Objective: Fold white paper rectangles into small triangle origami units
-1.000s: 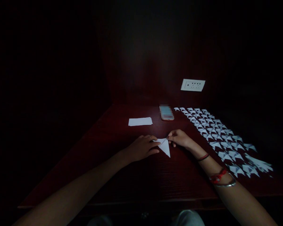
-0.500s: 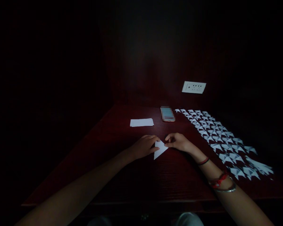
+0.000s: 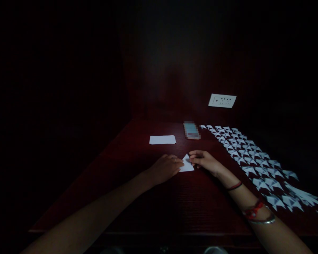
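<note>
A small white folded paper point(image 3: 186, 165), triangular in outline, lies on the dark red table between my hands. My left hand point(image 3: 168, 168), with a ring on one finger, closes over the paper's left corner and hides it. From the other side my right hand point(image 3: 204, 162) has its bent fingers on the paper's right edge near the top point. Its fingertips are partly in shadow. Red and dark bands and a silver bangle circle my right wrist and forearm.
A stack of white paper sheets point(image 3: 162, 140) lies behind my hands. To its right is a phone point(image 3: 192, 130) with a blurred screen. Several rows of folded white paper pieces point(image 3: 259, 171) cover the table's right side. A socket plate point(image 3: 222, 101) sits on the wall.
The folded paper has turned between my hands, its point going from downward to upward. My left fingers have drawn in over its corner. The view has shifted slightly.
</note>
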A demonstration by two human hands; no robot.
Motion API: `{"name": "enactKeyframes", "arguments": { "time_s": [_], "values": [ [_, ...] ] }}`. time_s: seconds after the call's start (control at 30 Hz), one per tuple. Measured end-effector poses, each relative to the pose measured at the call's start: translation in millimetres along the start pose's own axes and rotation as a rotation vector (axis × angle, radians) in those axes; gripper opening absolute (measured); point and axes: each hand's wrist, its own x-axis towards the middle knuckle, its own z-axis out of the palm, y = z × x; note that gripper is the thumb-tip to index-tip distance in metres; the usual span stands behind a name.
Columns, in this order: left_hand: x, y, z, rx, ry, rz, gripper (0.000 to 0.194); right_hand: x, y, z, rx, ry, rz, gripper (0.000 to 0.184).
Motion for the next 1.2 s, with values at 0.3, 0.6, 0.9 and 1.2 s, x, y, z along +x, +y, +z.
{"name": "enactKeyframes", "arguments": {
  "time_s": [0.3,0.6,0.9,1.2],
  "values": [
    [0,-8,0.3,-0.027,-0.022,0.013,0.025,-4,-3,-6,0.464,-0.014,0.13,0.03],
    [1,-4,5.2,-0.006,0.005,0.022,0.023,-3,-14,-14,0.616,-0.058,0.18,0.014],
    [1,-4,5.8,-0.004,0.021,0.03,0.023,3,-11,-11,0.625,-0.098,0.208,0.013],
    [1,-3,6.0,0.0,0.016,0.016,0.024,13,0,-13,-0.471,0.095,-0.388,0.03]
  ]
}}
